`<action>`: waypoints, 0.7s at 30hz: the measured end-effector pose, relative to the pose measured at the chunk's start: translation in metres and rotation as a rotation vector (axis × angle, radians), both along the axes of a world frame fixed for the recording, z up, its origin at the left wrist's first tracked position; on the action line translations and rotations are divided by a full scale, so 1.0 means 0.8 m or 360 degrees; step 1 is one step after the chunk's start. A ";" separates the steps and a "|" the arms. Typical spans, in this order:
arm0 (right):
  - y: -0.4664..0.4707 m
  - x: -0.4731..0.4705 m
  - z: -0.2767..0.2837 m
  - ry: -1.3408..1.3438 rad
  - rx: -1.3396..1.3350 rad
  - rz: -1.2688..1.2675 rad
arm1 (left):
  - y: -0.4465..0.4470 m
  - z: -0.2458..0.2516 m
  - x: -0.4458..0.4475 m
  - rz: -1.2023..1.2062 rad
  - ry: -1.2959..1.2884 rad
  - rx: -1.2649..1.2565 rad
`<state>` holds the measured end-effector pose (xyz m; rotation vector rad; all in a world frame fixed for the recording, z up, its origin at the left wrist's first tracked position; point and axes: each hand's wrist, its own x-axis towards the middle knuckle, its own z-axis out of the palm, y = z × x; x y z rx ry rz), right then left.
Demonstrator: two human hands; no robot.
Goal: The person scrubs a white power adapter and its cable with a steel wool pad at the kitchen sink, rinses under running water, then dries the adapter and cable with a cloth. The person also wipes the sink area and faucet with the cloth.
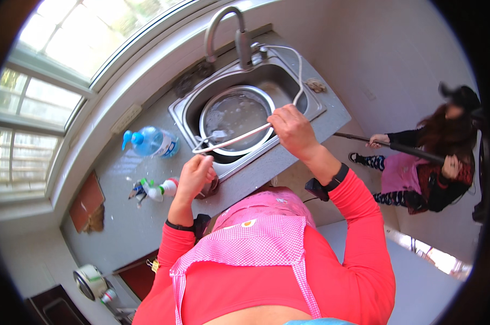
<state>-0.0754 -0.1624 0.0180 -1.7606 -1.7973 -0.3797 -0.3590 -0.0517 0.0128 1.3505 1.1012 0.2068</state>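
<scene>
My right hand [293, 131] is closed around a white cord [239, 140] above the front rim of the steel sink [251, 163]. The cord runs fairly straight to my left hand [195, 175], whose curled fingertips pinch it near a bend. Beyond that bend, a pale end piece [217, 135] hangs over the basin. On the other side, the cord curves from my right hand to the back of the sink, beside the faucet [243, 44]. Inside the sink sits a round metal basin [271, 99] holding cloudy, bubbly water. A dark brown container [209, 189], partly hidden, stands under my left hand.
Left of the sink are a blue pump bottle [152, 142] and a white spray bottle [170, 187]. A reddish board [86, 201] lies farther left. A scrubber [316, 85] rests at the right. Another person [403, 172] holds a dark pole [415, 151].
</scene>
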 end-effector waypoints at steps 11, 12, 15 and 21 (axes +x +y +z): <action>0.031 -0.036 0.071 0.0100 0.0300 0.0109 | 0.048 -0.040 0.010 -0.0882 -0.0277 0.0955; 0.035 -0.027 0.080 0.0105 0.0361 0.0035 | 0.059 -0.054 0.018 -0.0710 -0.0201 0.1134; 0.039 0.008 0.106 0.0125 0.0551 -0.0177 | 0.088 -0.100 0.028 0.0020 -0.0447 0.0934; 0.011 0.062 0.144 0.0403 0.0767 -0.0475 | 0.115 -0.189 0.027 0.0097 0.0057 0.1935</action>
